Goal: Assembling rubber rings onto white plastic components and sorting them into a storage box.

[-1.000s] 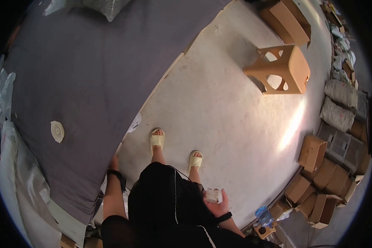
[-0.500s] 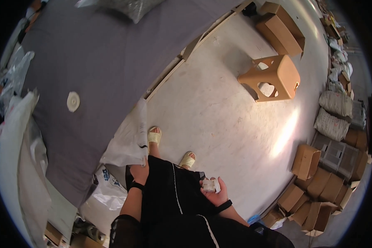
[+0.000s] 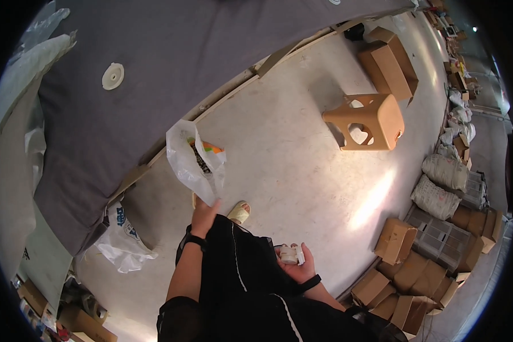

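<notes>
My left hand (image 3: 205, 218) is closed on the rim of a white plastic bag (image 3: 182, 161). The bag hangs with its mouth spread, showing small dark pieces and an orange and green patch inside. Low in front of my body, my right hand (image 3: 306, 270) curls palm up round small white pieces (image 3: 289, 255); their exact kind is too small to tell. A round white disc with a raised centre (image 3: 113, 76) lies on the grey cloth-covered surface (image 3: 171, 57), beyond the bag and apart from both hands.
A tan plastic stool (image 3: 376, 119) stands on the floor, close to an open cardboard box (image 3: 387, 62). Cardboard boxes (image 3: 396, 239), grey crates (image 3: 439, 236) and stuffed sacks (image 3: 436, 196) line the right side. Another white plastic bag (image 3: 125, 245) sits by the surface's lower edge.
My left hand has lifted the plastic bag forward and to the right, away from the surface's edge, and its contents now show. My right hand stays nearly still. The view has shifted.
</notes>
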The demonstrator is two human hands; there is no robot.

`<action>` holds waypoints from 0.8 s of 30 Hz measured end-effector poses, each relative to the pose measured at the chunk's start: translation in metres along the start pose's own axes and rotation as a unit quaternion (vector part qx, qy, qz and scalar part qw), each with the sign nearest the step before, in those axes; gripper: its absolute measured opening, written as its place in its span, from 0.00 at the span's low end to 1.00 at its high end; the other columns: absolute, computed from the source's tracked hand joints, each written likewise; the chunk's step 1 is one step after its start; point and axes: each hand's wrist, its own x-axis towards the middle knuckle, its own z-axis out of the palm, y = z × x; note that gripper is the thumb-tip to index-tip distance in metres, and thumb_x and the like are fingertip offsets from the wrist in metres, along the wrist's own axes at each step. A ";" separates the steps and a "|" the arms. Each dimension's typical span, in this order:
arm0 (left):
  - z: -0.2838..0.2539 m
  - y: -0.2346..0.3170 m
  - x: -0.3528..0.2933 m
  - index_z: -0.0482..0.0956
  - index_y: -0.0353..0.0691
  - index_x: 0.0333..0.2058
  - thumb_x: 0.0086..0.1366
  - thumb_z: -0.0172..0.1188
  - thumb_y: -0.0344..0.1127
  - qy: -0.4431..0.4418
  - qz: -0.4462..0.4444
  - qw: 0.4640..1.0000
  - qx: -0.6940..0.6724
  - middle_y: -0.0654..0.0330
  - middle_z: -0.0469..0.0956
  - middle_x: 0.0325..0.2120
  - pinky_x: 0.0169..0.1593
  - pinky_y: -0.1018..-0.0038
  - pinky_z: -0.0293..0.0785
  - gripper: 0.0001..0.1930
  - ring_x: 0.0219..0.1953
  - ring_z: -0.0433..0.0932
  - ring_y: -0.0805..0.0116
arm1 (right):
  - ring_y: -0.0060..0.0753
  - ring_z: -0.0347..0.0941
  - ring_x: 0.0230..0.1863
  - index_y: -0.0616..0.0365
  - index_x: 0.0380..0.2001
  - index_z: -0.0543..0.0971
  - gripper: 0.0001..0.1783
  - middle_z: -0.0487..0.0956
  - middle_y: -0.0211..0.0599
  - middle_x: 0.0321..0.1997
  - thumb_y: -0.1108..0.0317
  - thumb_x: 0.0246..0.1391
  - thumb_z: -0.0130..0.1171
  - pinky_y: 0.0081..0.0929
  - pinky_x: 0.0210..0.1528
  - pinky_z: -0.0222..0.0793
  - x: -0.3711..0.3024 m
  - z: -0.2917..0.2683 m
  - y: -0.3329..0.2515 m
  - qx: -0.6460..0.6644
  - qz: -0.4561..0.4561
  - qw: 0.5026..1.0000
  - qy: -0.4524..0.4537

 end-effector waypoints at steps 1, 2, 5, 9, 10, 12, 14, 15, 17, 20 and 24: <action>-0.010 0.053 0.001 0.72 0.31 0.20 0.52 0.50 0.55 -0.020 -0.128 0.984 -0.122 0.59 0.71 0.13 0.21 0.77 0.65 0.26 0.15 0.69 0.73 | 0.47 0.62 0.49 0.55 0.30 0.71 0.17 0.71 0.40 0.40 0.53 0.53 0.40 0.43 0.45 0.63 0.002 -0.004 -0.001 0.011 -0.018 1.000 0.008; -0.025 0.061 0.010 0.71 0.32 0.19 0.52 0.51 0.53 0.021 -0.164 0.973 -0.161 0.59 0.70 0.12 0.20 0.77 0.64 0.24 0.15 0.69 0.73 | 0.48 0.62 0.49 0.55 0.30 0.71 0.17 0.70 0.41 0.41 0.53 0.52 0.40 0.43 0.44 0.62 0.002 -0.002 0.004 0.007 -0.013 1.000 0.008; -0.046 0.053 0.034 0.70 0.32 0.16 0.54 0.51 0.48 0.018 -0.189 0.977 -0.095 0.59 0.70 0.12 0.21 0.75 0.64 0.22 0.15 0.69 0.71 | 0.49 0.62 0.49 0.55 0.30 0.70 0.17 0.70 0.42 0.41 0.53 0.52 0.40 0.43 0.44 0.62 0.005 0.002 0.012 0.003 -0.001 1.000 0.008; -0.056 0.030 0.045 0.68 0.30 0.14 0.54 0.51 0.44 0.102 -0.023 0.992 0.067 0.55 0.67 0.10 0.22 0.72 0.62 0.21 0.15 0.69 0.69 | 0.47 0.62 0.49 0.56 0.30 0.70 0.16 0.70 0.40 0.41 0.54 0.52 0.41 0.43 0.45 0.62 0.009 0.011 0.010 0.008 0.003 1.000 0.009; -0.059 0.026 0.043 0.66 0.29 0.14 0.54 0.51 0.42 0.155 -0.037 0.987 -0.002 0.52 0.64 0.09 0.22 0.70 0.59 0.20 0.14 0.65 0.69 | 0.47 0.62 0.49 0.56 0.30 0.70 0.16 0.70 0.40 0.41 0.54 0.52 0.41 0.43 0.45 0.62 0.009 0.014 0.010 0.011 0.001 1.000 0.011; -0.071 0.029 0.032 0.65 0.29 0.13 0.54 0.50 0.41 0.148 -0.047 0.988 -0.005 0.52 0.63 0.09 0.21 0.70 0.58 0.20 0.14 0.62 0.69 | 0.47 0.62 0.49 0.56 0.30 0.70 0.16 0.70 0.41 0.41 0.54 0.52 0.42 0.43 0.45 0.62 0.012 0.020 0.007 0.022 -0.016 0.999 0.022; -0.074 0.026 0.026 0.63 0.30 0.13 0.55 0.50 0.39 0.127 -0.048 0.990 0.023 0.54 0.63 0.08 0.20 0.70 0.55 0.19 0.13 0.55 0.68 | 0.47 0.62 0.49 0.56 0.30 0.70 0.16 0.70 0.41 0.41 0.54 0.52 0.41 0.43 0.45 0.62 0.015 0.024 0.004 0.025 -0.016 0.999 0.022; -0.076 0.025 0.027 0.63 0.30 0.13 0.55 0.50 0.39 0.129 -0.050 0.990 0.024 0.54 0.63 0.08 0.20 0.70 0.55 0.19 0.13 0.55 0.68 | 0.47 0.62 0.49 0.56 0.30 0.70 0.17 0.70 0.41 0.41 0.54 0.52 0.41 0.43 0.45 0.61 0.018 0.027 0.004 0.027 -0.014 0.999 0.020; -0.076 0.028 0.027 0.63 0.31 0.11 0.54 0.51 0.42 0.143 -0.079 0.986 0.026 0.56 0.65 0.08 0.21 0.71 0.58 0.21 0.13 0.59 0.68 | 0.47 0.62 0.49 0.56 0.30 0.70 0.17 0.70 0.41 0.41 0.54 0.52 0.41 0.43 0.46 0.61 0.022 0.033 0.006 0.025 -0.007 0.999 0.023; -0.074 0.040 0.031 0.67 0.32 0.12 0.52 0.52 0.46 0.046 -0.146 0.988 0.016 0.57 0.67 0.08 0.22 0.71 0.63 0.22 0.13 0.67 0.67 | 0.47 0.62 0.49 0.56 0.30 0.70 0.17 0.70 0.41 0.41 0.54 0.52 0.41 0.43 0.46 0.61 0.027 0.037 0.008 0.020 -0.002 1.000 0.013; -0.067 0.038 0.027 0.72 0.28 0.18 0.47 0.53 0.49 -0.086 -0.212 0.973 0.043 0.57 0.69 0.10 0.20 0.72 0.67 0.23 0.13 0.72 0.65 | 0.48 0.62 0.49 0.55 0.30 0.70 0.16 0.70 0.40 0.42 0.54 0.52 0.41 0.44 0.46 0.61 0.027 0.040 0.010 0.012 0.002 1.000 0.012</action>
